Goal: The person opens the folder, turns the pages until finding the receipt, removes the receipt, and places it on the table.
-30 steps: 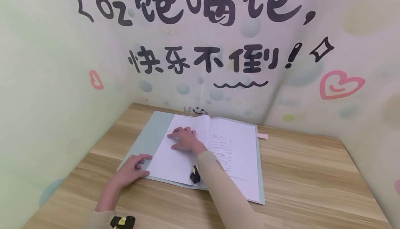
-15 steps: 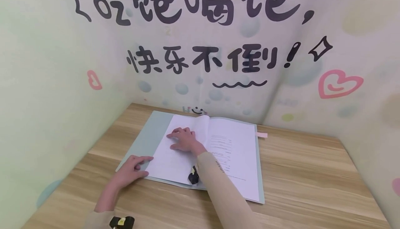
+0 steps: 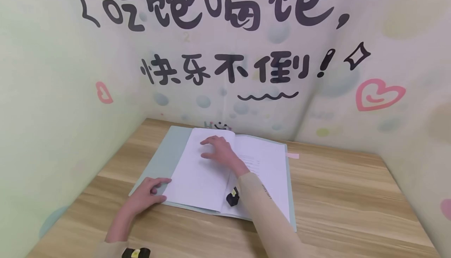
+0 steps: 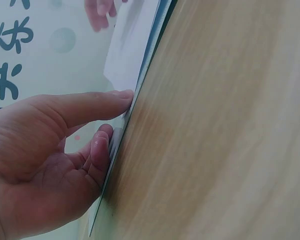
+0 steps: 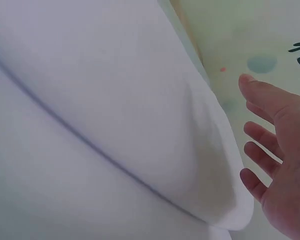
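A pale blue-green folder lies spread on the wooden table, its left-hand white page plain and its right-hand page carrying faint printed lines. At the lower left corner of the folder rests my left hand; its thumb touches the near edge and its fingers lie loosely bent on the cover. My right hand is over the upper part of the left page, fingers spread and holding nothing. In the right wrist view that hand shows beside the curved white paper, apart from it.
A pink tab sticks out at the folder's right edge. The decorated wall stands right behind the folder. Bare wood tabletop extends to the right. A small black camera sits on the right wrist.
My right hand has lifted off the left page and shifted right toward the spine, its sleeve now covering more of the right page. My left hand stays at the corner.
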